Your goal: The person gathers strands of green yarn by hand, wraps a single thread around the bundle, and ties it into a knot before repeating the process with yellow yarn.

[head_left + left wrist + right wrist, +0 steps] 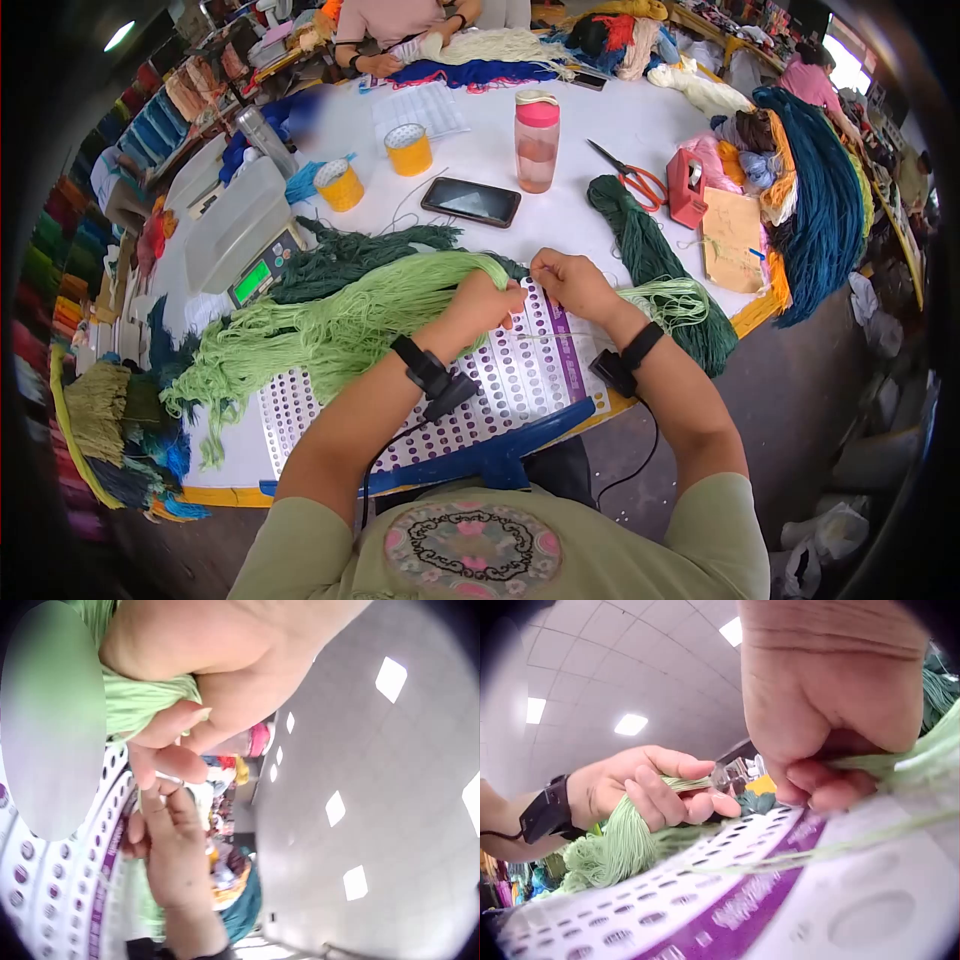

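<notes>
My left hand (485, 303) grips a thick bundle of light green thread (340, 305), which spreads left over the table. In the right wrist view its strands (630, 836) hang out of the curled left fingers. Just to the right, my right hand (578, 287) has its fingertips drawn together on thin light green strands (870, 761). A loose strand (832, 853) crosses below between the two sides. Under both hands lies a white card (500, 385) with rows of holes and a purple printed band (563, 340).
Dark green skeins (640, 240) flank the work, beside a scale (262, 270). Beyond are a phone (470, 201), a pink-lidded bottle (537, 140), tape rolls (408, 150), orange-handled scissors (640, 182) and a red tape dispenser (686, 188). Another person (400, 30) sits across the table.
</notes>
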`<state>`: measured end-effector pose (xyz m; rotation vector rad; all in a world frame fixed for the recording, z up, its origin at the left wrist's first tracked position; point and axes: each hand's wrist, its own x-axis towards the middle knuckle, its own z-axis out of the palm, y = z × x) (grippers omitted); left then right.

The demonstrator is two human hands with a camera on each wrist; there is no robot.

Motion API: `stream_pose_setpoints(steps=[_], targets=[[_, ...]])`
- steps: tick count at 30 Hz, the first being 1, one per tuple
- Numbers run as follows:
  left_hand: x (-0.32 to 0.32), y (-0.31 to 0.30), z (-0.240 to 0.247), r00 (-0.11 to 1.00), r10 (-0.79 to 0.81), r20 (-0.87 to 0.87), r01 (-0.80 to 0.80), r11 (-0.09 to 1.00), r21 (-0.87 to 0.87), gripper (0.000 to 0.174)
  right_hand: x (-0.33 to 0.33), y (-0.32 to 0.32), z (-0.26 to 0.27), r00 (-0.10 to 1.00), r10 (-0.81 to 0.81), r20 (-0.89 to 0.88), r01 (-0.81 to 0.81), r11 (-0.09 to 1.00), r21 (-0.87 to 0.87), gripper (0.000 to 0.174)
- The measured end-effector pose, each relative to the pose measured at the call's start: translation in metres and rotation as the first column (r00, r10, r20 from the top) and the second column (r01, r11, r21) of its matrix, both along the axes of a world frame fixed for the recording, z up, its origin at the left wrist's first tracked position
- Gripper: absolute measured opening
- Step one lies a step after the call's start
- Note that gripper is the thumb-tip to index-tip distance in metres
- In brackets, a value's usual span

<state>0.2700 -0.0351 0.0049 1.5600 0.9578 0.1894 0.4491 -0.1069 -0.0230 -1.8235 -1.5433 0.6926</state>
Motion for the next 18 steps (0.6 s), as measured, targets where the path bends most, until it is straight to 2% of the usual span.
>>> stream_pose_setpoints(steps=[2,6,7,8,9,11,12,13,14,18], targets=[[0.004,-0.01,-0.007,0.999,-0.012,0.037,0.003,0.973,0.231,0.012,0.002,-0.002,-0.003,0.996,0.029,-0.079,-0.026,0.999,0.034,0.013],[0.009,-0.014,-0.012,0.987,-0.008,0.159,-0.025,0.979,0.204,0.011,0.006,-0.004,-0.004,0.972,0.06,-0.227,-0.055,0.998,0.03,0.01],[0.012,-0.017,-0.009,0.971,0.113,0.212,-0.109,0.994,-0.031,0.01,0.007,-0.004,-0.003,0.956,0.064,-0.287,-0.055,0.998,0.041,0.009],[0.014,-0.019,-0.006,0.942,0.241,0.234,-0.176,0.948,-0.267,0.009,0.007,-0.004,-0.002,0.936,0.067,-0.346,-0.052,0.997,0.053,0.009],[0.016,-0.019,-0.004,0.943,0.237,0.232,-0.173,0.949,-0.265,0.009,0.008,-0.005,-0.001,0.935,0.064,-0.348,-0.048,0.997,0.055,0.009],[0.018,-0.022,-0.003,0.941,0.227,0.25,-0.201,0.972,-0.126,0.012,0.008,-0.007,0.001,0.89,0.05,-0.454,-0.049,0.999,0.013,0.009],[0.016,-0.019,-0.005,0.942,0.225,0.248,-0.198,0.972,-0.127,0.012,0.009,-0.008,0.002,0.889,0.047,-0.456,-0.047,0.999,0.011,0.009],[0.012,-0.013,-0.008,0.99,0.099,0.096,-0.112,0.984,0.138,0.014,0.009,-0.008,0.002,0.883,0.042,-0.467,-0.042,0.999,0.01,0.009],[0.009,-0.009,-0.011,0.996,0.011,-0.088,0.023,0.926,0.376,0.016,0.008,-0.008,0.002,0.877,0.038,-0.479,-0.038,0.999,0.01,0.009],[0.005,-0.01,-0.023,0.998,-0.037,-0.048,0.052,0.931,0.361,0.021,0.008,-0.007,0.003,0.878,0.052,-0.476,-0.049,0.999,0.018,0.009]])
